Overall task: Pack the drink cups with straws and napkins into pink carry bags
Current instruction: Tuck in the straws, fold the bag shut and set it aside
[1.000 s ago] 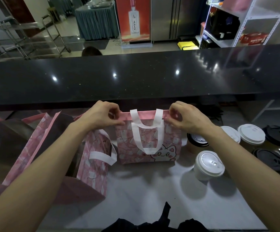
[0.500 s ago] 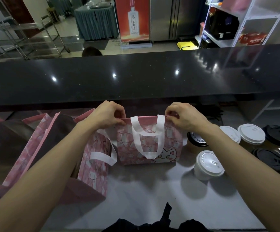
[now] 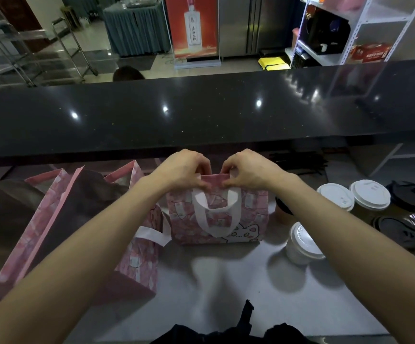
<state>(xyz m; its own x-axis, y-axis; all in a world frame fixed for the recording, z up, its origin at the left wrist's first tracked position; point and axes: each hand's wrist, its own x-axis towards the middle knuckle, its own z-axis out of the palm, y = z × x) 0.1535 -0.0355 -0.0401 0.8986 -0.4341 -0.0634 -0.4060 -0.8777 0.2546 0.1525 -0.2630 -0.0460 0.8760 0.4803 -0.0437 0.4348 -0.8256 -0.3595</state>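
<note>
A small pink carry bag (image 3: 253, 214) with white handles and a cat print stands upright at the middle of the grey counter. My left hand (image 3: 184, 170) and my right hand (image 3: 248, 170) pinch its top rim close together at the centre. A white-lidded cup (image 3: 302, 244) stands right of the bag, and a dark-lidded cup (image 3: 282, 209) sits half hidden behind my right forearm. More lidded cups (image 3: 369, 194) stand at the far right. What is inside the bag is hidden.
Larger pink bags (image 3: 137, 259) stand open on the left, against my left forearm. A raised black bar top (image 3: 201, 112) runs across behind the bag. Dark straws (image 3: 298, 161) lie under its ledge at the right. Black cloth (image 3: 246, 328) lies at the near edge.
Both hands have slid inward along the bag's top rim from its corners to the centre, pinching the opening together. The bag stays in place.
</note>
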